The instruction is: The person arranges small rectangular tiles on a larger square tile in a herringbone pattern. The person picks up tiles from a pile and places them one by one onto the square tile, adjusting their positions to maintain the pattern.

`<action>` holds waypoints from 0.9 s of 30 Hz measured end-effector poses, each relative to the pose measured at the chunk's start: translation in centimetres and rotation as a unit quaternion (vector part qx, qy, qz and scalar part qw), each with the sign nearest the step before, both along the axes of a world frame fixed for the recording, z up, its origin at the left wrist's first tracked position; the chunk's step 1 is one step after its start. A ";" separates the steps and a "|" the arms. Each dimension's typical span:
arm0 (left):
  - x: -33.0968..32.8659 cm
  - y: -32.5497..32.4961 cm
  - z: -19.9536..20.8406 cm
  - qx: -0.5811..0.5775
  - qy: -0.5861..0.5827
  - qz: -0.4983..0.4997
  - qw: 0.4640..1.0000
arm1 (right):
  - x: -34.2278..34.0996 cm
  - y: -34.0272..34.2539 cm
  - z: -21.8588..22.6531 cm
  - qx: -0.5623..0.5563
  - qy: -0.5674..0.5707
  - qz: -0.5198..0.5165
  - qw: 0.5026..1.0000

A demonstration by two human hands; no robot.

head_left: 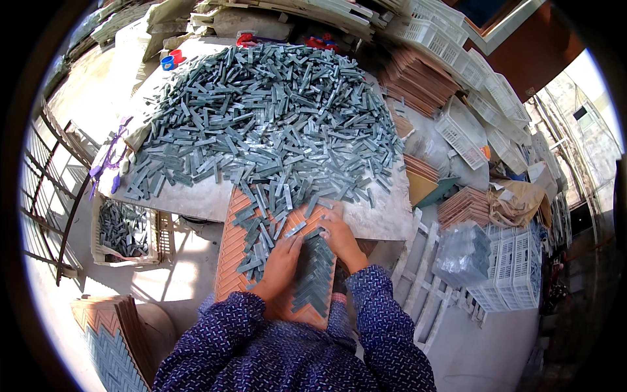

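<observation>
Tray (228, 266), orange, herringbone-grooved, in front of person. Fitted strips (312, 282), grey-green, zigzag along tray's right side; loose strips (256, 238) heaped on tray's left. Left hand (281, 264) over tray's middle, right hand (341, 239) at tray's right edge, both half-curled; cannot quite tell whether either grips strip. Beyond tray: tabletop (382, 219), large strip pile (261, 121).

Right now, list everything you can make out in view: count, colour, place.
strips: uncountable, grey-green, heaped on table
table: one, whitish, centre
tray: one, orange, before the person
basket: one, pale, floor left
cups: two, blue and red, table's far left
cloth: count unclear, purple, table's left edge
tray stacks: several, orange-brown, right and lower left
crates: many, white, right
wrapped bundle: one, greyish, by crates
sack: one, tan, right
sleeves: two, dark blue, bottom
left hand: one, over tray
right hand: one, over tray
</observation>
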State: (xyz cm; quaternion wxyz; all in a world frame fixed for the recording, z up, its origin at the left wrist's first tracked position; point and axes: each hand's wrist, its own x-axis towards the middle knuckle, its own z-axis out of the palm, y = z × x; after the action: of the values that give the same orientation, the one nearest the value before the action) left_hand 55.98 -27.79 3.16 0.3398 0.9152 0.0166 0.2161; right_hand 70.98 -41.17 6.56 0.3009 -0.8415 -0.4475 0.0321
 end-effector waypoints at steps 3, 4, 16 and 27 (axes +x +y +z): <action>0.5 0.4 -0.1 -0.001 0.006 0.001 1.000 | -0.1 0.3 -0.3 0.015 -0.033 0.010 0.999; 0.6 0.4 -0.3 0.004 0.001 0.003 1.000 | -0.1 0.3 -0.3 0.015 -0.041 0.015 0.999; 0.7 0.4 -1.2 0.107 0.006 -0.015 0.994 | 2.5 3.7 1.4 0.021 -0.097 -0.053 0.994; 0.7 0.2 -1.6 0.003 -0.021 0.017 1.000 | 4.1 1.9 0.4 0.003 -0.052 0.031 0.998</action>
State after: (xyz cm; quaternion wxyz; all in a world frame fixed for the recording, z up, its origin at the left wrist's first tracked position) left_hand 56.69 -27.61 1.56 0.3334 0.9111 0.0241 0.2412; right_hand 75.11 -39.27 7.01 0.2784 -0.8270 -0.4884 -0.0032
